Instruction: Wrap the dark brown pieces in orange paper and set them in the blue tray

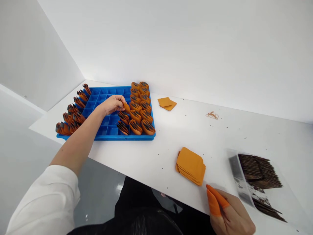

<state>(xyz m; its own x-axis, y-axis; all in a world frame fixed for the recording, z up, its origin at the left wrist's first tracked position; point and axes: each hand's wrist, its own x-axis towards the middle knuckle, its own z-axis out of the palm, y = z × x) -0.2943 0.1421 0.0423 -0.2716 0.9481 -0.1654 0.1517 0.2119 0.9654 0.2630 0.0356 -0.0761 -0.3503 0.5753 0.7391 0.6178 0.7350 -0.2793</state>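
Observation:
My left hand point(113, 104) reaches over a blue compartment tray point(129, 138) and pinches a folded orange sheet point(126, 107) above one of its cells. Folded orange pieces with dark filling, such as this bundle point(135, 127), stand packed in the right-hand columns. My right hand point(231, 213) wears orange finger covers on two fingers; their tips come together with nothing visible between them. Just beyond those fingertips lies a stack of square orange sheets point(190, 164) with rounded corners. To the right hand's right is a clear plastic box point(238, 178) of thin dark brown pieces point(261, 171).
Dark-filled orange bundles point(73, 116) also line the tray's left side. Two loose orange sheets point(167, 103) lie near the wall point(183, 49). Several thin rubber bands point(212, 115) and scattered dark crumbs are on the white table point(146, 156). Its front edge runs diagonally before me.

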